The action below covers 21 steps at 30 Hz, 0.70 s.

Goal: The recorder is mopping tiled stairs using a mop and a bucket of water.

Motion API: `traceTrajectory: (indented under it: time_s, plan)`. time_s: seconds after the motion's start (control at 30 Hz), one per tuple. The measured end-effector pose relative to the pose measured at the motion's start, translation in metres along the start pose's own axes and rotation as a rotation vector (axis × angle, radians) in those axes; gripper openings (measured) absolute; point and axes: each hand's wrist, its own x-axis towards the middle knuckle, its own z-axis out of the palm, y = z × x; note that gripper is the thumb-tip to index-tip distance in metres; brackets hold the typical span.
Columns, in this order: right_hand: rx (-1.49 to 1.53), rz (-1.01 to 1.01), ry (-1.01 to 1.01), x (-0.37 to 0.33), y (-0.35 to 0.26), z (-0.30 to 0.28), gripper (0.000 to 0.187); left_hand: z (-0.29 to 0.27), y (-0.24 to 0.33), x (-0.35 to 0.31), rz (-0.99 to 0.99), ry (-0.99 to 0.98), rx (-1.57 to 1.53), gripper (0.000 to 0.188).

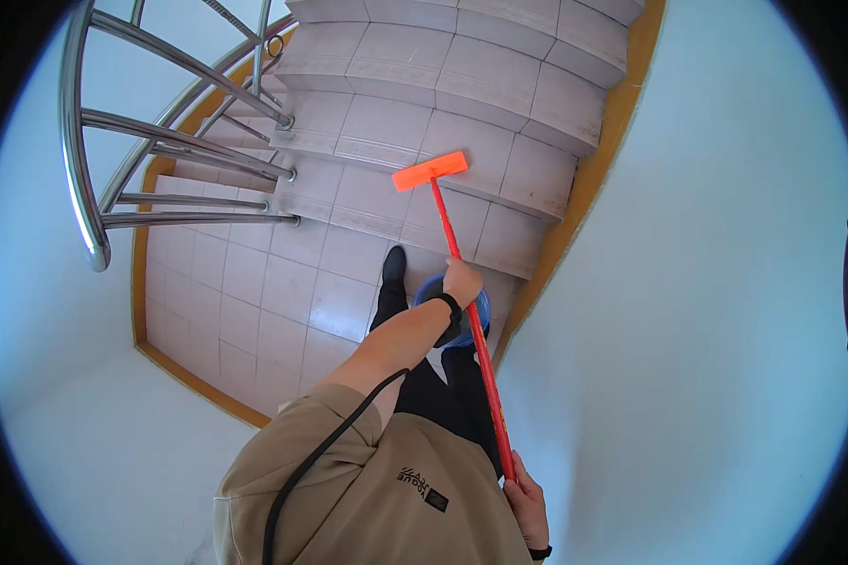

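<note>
I hold a mop by its long red handle [486,372], which slants from my lower right up toward the stairs. My left hand [463,282] is closed around the upper-middle of the handle. Close to my body, my right hand [527,499] grips the handle's near end. At the far end, the flat orange mop head [431,171] lies against the lower steps. Below my left hand, a blue bucket [483,311] stands on the floor, partly hidden by my hand, wrist and the handle.
Tiled stairs [481,71] rise ahead. A steel railing [184,71] stands at the left. Brown skirting [575,221] runs along the pale wall [716,282] on the right. My shoe [395,262] is on the tiled landing [287,306]; a black cable [325,443] crosses my shirt.
</note>
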Motion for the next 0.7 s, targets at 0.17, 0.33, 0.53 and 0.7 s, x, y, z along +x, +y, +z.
traceTrajectory:
  time_s: [0.17,0.33,0.53,0.7]
  plan:
    - [-0.065,0.019,-0.065,0.024,0.014,-0.015,0.056,-0.015,-0.027,0.005,-0.067,-0.033,-0.175,0.024]
    - [-0.246,0.068,-0.104,0.035,-0.04,0.031,0.055,-0.023,-0.087,0.003,-0.621,-0.026,-0.964,0.028]
    - [-0.32,0.104,-0.156,0.055,-0.086,0.076,0.056,-0.028,-0.157,0.017,-0.898,0.053,-1.403,0.043]
    - [-0.405,0.074,-0.241,0.079,-0.11,0.123,0.056,0.012,-0.229,0.03,-0.891,0.022,-1.297,0.036]
